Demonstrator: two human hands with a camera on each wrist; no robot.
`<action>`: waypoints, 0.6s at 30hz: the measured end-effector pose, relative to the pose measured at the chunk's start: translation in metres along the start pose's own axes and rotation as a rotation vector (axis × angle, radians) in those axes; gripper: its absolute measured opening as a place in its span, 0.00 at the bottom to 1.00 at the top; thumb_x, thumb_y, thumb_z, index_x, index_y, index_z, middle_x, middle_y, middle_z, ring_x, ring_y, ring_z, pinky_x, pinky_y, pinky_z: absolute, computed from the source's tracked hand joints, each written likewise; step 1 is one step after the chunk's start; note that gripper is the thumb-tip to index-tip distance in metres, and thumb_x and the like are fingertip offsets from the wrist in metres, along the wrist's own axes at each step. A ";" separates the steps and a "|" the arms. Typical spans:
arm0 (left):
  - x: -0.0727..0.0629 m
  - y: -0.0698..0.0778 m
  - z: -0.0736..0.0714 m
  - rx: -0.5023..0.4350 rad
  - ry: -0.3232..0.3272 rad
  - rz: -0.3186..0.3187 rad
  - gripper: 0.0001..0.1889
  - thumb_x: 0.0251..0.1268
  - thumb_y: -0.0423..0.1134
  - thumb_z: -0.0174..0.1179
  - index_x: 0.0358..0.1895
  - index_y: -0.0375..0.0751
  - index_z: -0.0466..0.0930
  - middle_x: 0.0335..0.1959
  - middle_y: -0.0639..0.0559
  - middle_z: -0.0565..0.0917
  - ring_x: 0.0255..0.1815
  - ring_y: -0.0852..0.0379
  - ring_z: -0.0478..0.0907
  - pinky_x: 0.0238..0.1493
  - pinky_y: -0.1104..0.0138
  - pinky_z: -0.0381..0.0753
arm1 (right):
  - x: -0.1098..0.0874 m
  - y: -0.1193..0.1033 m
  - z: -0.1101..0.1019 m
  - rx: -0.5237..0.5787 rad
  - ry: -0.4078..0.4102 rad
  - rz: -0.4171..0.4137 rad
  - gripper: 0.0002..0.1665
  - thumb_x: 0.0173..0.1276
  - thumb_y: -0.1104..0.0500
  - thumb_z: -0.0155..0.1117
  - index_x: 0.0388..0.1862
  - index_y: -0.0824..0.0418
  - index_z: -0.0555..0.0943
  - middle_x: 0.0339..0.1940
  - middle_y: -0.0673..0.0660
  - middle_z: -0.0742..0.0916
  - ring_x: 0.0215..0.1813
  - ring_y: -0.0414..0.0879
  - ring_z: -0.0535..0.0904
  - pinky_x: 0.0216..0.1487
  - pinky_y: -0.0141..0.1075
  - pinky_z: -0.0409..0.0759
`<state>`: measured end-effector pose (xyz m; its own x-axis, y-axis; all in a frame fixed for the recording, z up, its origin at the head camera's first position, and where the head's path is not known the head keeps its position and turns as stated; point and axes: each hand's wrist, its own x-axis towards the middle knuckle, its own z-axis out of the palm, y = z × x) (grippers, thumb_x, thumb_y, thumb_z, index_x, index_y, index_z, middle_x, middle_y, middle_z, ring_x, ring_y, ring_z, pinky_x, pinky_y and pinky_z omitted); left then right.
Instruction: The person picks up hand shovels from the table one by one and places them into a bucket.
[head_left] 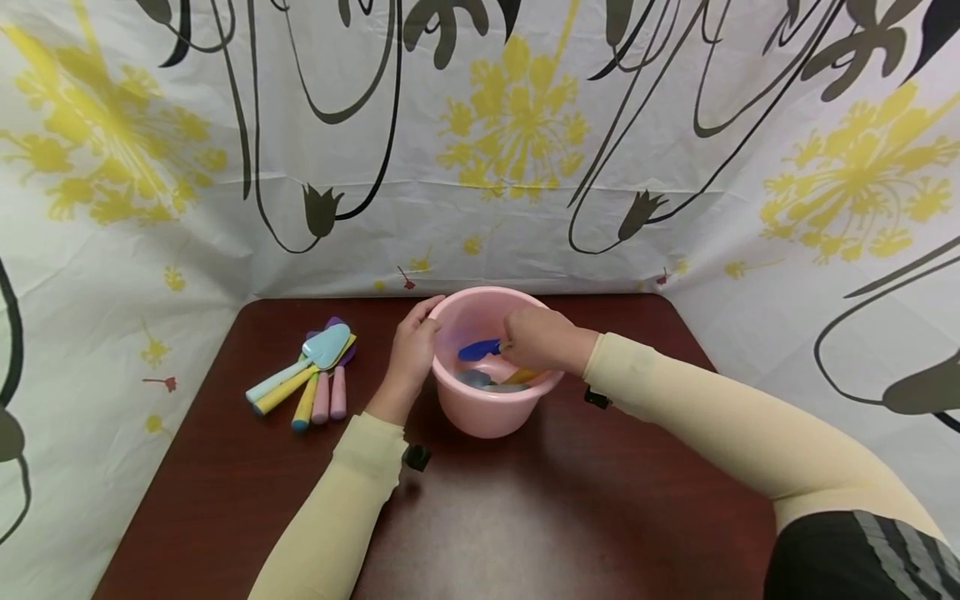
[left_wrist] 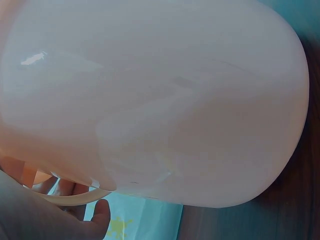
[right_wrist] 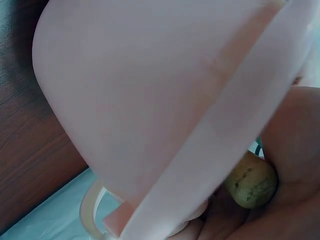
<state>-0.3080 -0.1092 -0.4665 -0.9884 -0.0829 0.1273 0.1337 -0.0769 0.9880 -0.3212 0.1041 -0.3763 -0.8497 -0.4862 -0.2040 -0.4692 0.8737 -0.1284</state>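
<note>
The left grip (head_left: 409,354) is a bare hand curled at the left rim of a pink bucket (head_left: 486,413), holding it. Farther left, on a dark red-brown desk (head_left: 480,525), lies a fanned bunch of toy garden tools: a pale blue shovel (head_left: 327,347) on top, yellow handles (head_left: 285,390) under it, two pink handles (head_left: 338,393) alongside, and a bit of purple (head_left: 335,322) peeking out behind. In the middle, the bucket stands upright near the back edge. Inside are grey pieces (head_left: 474,378) and, to their right, an orange-yellow piece (head_left: 525,377). The right grip (head_left: 546,337) reaches into the bucket, wrapped round a blue shovel (head_left: 477,350) whose blade points left; a yellowish handle end (right_wrist: 251,181) juts from the hand. White flowered cloth (head_left: 480,258) hangs behind.
</note>
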 end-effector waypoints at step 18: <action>-0.001 -0.001 0.000 0.003 0.003 -0.005 0.26 0.80 0.34 0.50 0.76 0.45 0.81 0.76 0.47 0.80 0.76 0.46 0.76 0.77 0.48 0.74 | 0.008 -0.003 0.012 -0.174 -0.001 -0.018 0.21 0.71 0.57 0.67 0.18 0.52 0.72 0.18 0.47 0.73 0.23 0.45 0.73 0.32 0.37 0.72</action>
<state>-0.3067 -0.1090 -0.4673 -0.9888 -0.0852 0.1225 0.1289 -0.0743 0.9889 -0.3238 0.0975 -0.3897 -0.8406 -0.5018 -0.2038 -0.5190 0.8540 0.0379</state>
